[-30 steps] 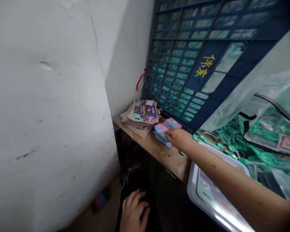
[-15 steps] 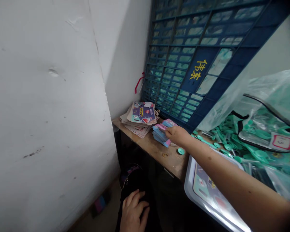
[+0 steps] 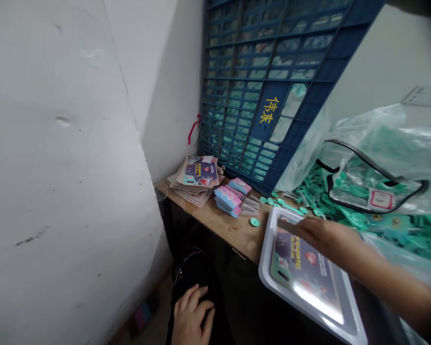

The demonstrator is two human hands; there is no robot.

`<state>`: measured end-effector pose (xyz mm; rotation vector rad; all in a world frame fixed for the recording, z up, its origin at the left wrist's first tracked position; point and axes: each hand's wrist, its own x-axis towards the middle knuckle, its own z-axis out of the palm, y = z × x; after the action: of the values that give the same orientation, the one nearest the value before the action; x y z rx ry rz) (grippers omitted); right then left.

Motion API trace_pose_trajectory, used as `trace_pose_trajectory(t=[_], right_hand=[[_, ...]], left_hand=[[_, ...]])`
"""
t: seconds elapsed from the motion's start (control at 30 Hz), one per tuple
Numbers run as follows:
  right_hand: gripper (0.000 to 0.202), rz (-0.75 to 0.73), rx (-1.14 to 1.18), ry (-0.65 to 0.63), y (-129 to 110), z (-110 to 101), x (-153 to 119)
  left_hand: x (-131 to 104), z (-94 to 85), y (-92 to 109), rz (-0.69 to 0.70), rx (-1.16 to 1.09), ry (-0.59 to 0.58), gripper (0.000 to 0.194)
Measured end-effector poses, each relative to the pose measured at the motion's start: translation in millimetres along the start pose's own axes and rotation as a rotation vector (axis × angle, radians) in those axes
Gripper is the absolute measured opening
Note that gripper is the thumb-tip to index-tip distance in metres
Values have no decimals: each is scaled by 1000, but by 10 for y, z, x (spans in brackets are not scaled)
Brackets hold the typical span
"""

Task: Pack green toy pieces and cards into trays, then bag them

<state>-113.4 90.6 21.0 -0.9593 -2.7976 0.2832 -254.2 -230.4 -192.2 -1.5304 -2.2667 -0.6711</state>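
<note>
My right hand (image 3: 318, 232) is closed over the plastic case, pinching a thin, flat, card-like piece (image 3: 289, 226) seen nearly edge-on and blurred. Beneath it, the pale-rimmed plastic case (image 3: 267, 273) shows a purple printed card (image 3: 301, 268) through its shiny top. On my dark-clothed leg (image 3: 215, 287) lies my left hand (image 3: 192, 314), fingers slightly spread and holding nothing. Left of the case, small pink-and-blue printed cards (image 3: 228, 199) are stacked on the wooden table (image 3: 215, 223). Clear plastic pieces (image 3: 250, 205) and a green disc (image 3: 255, 222) are beside them.
Printed boards (image 3: 201, 172) are piled at the table's left end. A blue crate (image 3: 258, 86) stands on its side behind. Loose green plastic parts (image 3: 359, 218) and a clear black-trimmed bag (image 3: 366, 177) are at right. A white wall (image 3: 64, 191) bounds the left.
My right hand has left the pink-and-blue stack and moved right, over the case, with a thin piece in its fingers. The view has turned slightly right. My left hand stays on the leg.
</note>
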Motion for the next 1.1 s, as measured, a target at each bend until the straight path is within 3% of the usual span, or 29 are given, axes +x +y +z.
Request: trace_pose_trajectory(t=[0.1, 0.2, 0.4, 0.53, 0.67, 0.87, 1.1], right_hand=[[25, -96, -2, -155, 41, 131, -233], [33, -142, -13, -168, -108, 143, -105], [31, -152, -121, -109, -581, 227, 953], [37, 46, -101, -133, -746, 436, 1604], [48, 211, -62, -150, -709, 603, 1975], [40, 308, 108, -156, -482, 772, 2104], [26, 346, 376, -54, -354, 885, 2171]], left_hand=[[31, 42, 24, 22, -9, -16, 12], [71, 71, 53, 38, -34, -31, 12], [153, 124, 36, 108, -33, -23, 15], [151, 174, -48, 136, 15, 16, 17], [101, 250, -156, 150, 76, 28, 17], [44, 369, -261, 166, 94, 33, 16], [202, 326, -221, 114, 32, 54, 8]])
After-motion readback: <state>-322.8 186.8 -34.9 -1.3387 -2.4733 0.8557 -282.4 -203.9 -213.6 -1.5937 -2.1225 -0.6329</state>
